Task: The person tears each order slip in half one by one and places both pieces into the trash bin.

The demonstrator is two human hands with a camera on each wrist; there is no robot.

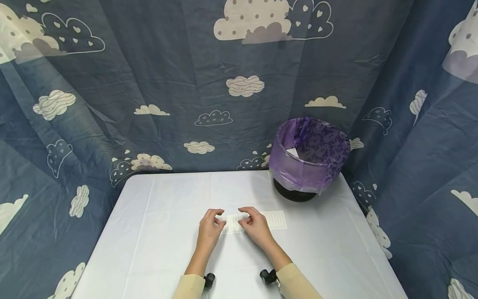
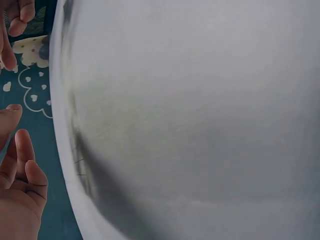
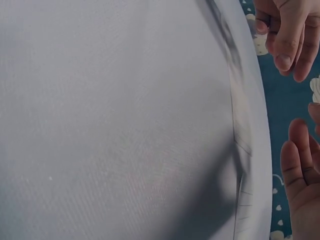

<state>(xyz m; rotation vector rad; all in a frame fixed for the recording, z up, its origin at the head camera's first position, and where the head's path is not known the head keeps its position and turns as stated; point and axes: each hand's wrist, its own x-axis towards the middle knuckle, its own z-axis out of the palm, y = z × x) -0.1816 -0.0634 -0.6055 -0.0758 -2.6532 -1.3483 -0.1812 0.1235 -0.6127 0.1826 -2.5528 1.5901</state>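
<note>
On the white table lies a long white strip printed with thin, evenly spaced lines. My left hand is over its left end, thumb and forefinger bent toward each other with a gap between them. Above the strip's middle, my right hand has the same loose bend, its thumb and forefinger apart. The two hands face each other, and nothing shows in either one. At the edges of both wrist views are bare fingertips; the strip appears foreshortened in the right wrist view.
A dark bin with a purple plastic liner stands at the table's back right corner. A small white piece shows inside it. Blue curtains with cloud prints hang behind and on both sides of the table.
</note>
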